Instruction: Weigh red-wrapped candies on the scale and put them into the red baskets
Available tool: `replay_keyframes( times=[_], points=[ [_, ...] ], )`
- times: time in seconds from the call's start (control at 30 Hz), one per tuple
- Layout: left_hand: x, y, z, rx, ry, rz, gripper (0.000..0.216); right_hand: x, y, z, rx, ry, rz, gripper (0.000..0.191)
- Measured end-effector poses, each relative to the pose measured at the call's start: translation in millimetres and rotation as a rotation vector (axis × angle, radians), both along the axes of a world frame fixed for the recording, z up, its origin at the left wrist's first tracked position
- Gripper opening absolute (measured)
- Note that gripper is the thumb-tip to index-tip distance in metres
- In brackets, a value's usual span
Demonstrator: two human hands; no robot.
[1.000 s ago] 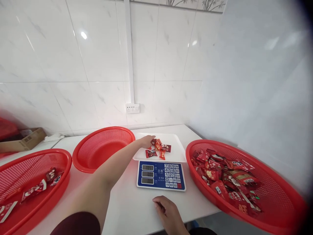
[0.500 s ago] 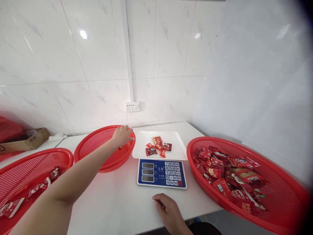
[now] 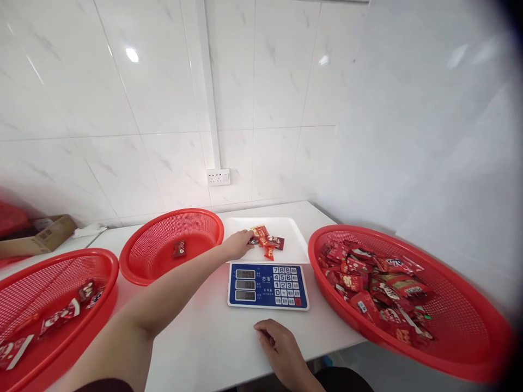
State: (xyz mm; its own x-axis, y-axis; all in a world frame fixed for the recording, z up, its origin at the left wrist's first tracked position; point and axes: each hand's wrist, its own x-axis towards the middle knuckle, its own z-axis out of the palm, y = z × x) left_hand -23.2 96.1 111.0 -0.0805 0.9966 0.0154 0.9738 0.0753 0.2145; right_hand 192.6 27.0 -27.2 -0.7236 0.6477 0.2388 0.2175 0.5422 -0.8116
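My left hand [image 3: 238,245] reaches over the left side of the white tray [image 3: 292,234] on a scale. Its fingers are closed on a small dark wrapped snack [image 3: 254,240], mostly hidden by the fingertips. Several red and gold packets [image 3: 262,237] and a dark red packet [image 3: 278,243] lie right beside it. My right hand [image 3: 281,345] rests on the white table in front of the scale, fingers loosely curled with nothing visible in them. The scale's blue panel [image 3: 267,286] has lit number displays and keys.
A large red basket [image 3: 461,288] on the right holds many red snack packets. The middle-left red basket [image 3: 143,239] contains one brown packet [image 3: 178,249]. At far left, another red basket [image 3: 77,261] holds several packets. Behind it sits a cardboard box [image 3: 53,234].
My left hand has moved right, from over the middle-left basket to the tray, and grasped the dark snack. A brown packet now shows in that basket. My right hand stays put.
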Motion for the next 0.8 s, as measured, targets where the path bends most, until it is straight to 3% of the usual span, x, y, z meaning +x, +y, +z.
replay_keyframes(
  times=[0.27,0.43,0.53,0.7,0.8],
  points=[
    [-65,-36,32.1,0.072,0.106,0.388,0.037,0,2,-0.4,0.013,0.006,0.029,0.021],
    [-91,-57,32.1,0.057,0.175,0.472,0.043,1,3,0.1,0.019,0.012,0.031,0.021],
    [-73,-49,24.6,0.106,0.185,0.362,0.051,0,3,0.2,0.006,0.020,0.025,0.021],
    [-1,-10,5.6,0.129,0.102,0.058,0.053,0,1,0.3,-0.014,0.005,0.014,0.021],
    [38,15,-8.1,0.107,0.070,0.010,0.060,0,1,-0.6,-0.022,0.007,0.001,0.021]
  ],
)
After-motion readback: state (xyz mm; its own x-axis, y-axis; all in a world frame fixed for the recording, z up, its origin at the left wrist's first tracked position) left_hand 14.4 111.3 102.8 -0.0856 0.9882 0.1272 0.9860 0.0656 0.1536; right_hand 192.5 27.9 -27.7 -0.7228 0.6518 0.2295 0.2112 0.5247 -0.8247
